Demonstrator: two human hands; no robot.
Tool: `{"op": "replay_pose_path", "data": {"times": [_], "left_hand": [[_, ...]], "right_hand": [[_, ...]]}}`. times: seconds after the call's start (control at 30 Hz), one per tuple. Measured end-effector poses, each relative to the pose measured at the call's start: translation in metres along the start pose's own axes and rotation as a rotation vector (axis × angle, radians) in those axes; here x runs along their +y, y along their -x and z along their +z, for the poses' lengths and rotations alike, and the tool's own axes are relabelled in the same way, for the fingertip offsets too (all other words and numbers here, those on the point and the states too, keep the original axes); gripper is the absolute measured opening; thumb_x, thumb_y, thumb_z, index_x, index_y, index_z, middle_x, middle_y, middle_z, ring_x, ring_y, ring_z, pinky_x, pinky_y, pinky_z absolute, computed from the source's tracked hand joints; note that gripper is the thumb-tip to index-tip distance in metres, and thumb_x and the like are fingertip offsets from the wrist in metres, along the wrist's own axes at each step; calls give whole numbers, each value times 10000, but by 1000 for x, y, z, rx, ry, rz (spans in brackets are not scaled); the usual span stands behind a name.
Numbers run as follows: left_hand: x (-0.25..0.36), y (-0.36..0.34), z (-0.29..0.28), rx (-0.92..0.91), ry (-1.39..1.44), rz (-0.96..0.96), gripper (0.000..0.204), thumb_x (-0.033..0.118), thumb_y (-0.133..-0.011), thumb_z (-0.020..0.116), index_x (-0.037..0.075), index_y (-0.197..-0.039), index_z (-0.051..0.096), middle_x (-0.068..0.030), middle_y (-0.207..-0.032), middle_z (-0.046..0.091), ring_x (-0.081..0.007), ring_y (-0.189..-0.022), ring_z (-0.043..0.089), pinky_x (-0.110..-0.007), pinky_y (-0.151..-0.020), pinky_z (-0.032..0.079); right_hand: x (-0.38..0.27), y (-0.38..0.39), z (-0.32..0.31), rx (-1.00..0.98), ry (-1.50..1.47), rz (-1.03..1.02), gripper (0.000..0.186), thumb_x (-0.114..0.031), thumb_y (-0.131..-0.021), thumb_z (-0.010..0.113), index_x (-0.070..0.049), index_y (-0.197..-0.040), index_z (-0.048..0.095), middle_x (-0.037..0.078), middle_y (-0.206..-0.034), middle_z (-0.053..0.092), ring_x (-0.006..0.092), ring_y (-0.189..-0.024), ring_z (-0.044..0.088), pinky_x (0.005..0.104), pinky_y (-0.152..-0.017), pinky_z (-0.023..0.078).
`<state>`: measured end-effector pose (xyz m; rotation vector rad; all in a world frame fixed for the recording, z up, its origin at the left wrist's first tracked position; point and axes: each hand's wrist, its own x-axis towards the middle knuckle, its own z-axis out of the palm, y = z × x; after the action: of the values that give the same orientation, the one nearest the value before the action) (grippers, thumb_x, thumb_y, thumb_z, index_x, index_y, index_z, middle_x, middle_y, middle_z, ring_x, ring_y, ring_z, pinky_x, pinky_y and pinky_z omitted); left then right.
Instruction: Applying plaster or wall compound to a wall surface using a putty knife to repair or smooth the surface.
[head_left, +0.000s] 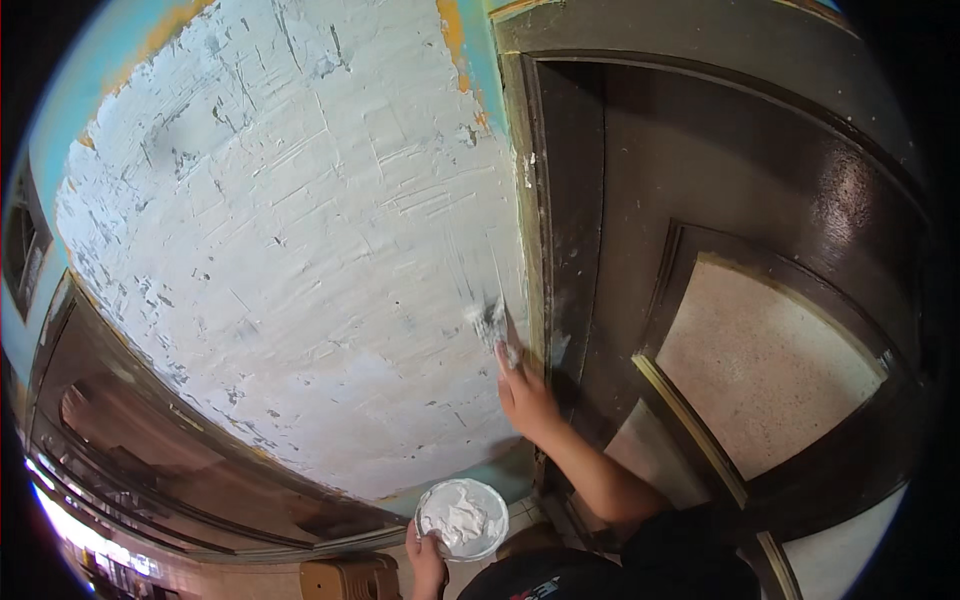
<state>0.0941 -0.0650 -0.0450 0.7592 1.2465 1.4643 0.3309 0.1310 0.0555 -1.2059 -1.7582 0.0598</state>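
Putty knife (492, 322) in our right hand (524, 395), fist closed on handle, blade pressed on white plastered wall (300, 230) beside dark door frame (540, 250). Blade looks thin, springy, slick with paste; grip handle only. Left hand (427, 560) clasps rim of bowl (462, 518), wet plaster inside, likely heavy, sloppy.

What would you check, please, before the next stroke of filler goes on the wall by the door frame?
1. Blade on the wall: ok. The right hand presses the putty knife onto the white filler coat.
2. Filler on the blade: ok, a white smear shows on it.
3. Supply at hand: ok. The left hand holds the bowl, and there is filler in it.
4. Door frame free of filler: not ok, white specks mark its edge.
5. Even coverage: not ok, with grey flecks and ridges across the coat.
6. Filler dryness: cannot tell.
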Motion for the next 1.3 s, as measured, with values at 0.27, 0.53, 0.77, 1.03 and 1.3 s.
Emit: {"op": "replay_pose_path", "data": {"times": [0.27,0.53,0.77,1.03,1.3], "left_hand": [[-1,0,-3,44,-31,-15,452,-20,-817,396,-42,-1265,458,-133,-1156,578,-208,-1028,565,-307,-905,445],[4,-6,23,17,73,0,429,-22,-811,399,-46,-1232,479,-124,-1128,586,-196,-1025,555,-297,-902,431],[-4,-5,0,66,79,51,472,-22,-794,387,-60,-1260,449,-144,-1179,566,-219,-1059,554,-309,-928,427],[86,-35,30,48,107,98,498,-5,-791,380,-61,-1283,426,-163,-1215,537,-239,-1097,537,-324,-950,419],[103,-61,50,6,136,174,434,19,-850,389,-29,-1279,432,-109,-1152,552,-168,-1016,533,-283,-892,419]], "right_hand": [[21,80,6,-80,-250,-7,564,-53,-882,482,-58,-1426,332,225,-984,531,393,-869,555,414,-769,475],[-6,-3,-15,157,-213,-171,483,-31,-893,457,-23,-1373,401,191,-990,543,352,-817,548,369,-779,461],[-20,25,-14,-25,-631,91,396,-146,-960,461,-55,-1345,437,71,-765,562,135,-609,505,289,-579,440],[-22,6,-48,-803,-1222,338,380,-193,-1001,397,-41,-1350,406,77,-822,598,72,-567,430,214,-547,375],[-25,3,-51,-611,-804,57,297,-149,-941,511,-73,-1217,590,63,-820,624,128,-706,562,268,-664,457]]}}
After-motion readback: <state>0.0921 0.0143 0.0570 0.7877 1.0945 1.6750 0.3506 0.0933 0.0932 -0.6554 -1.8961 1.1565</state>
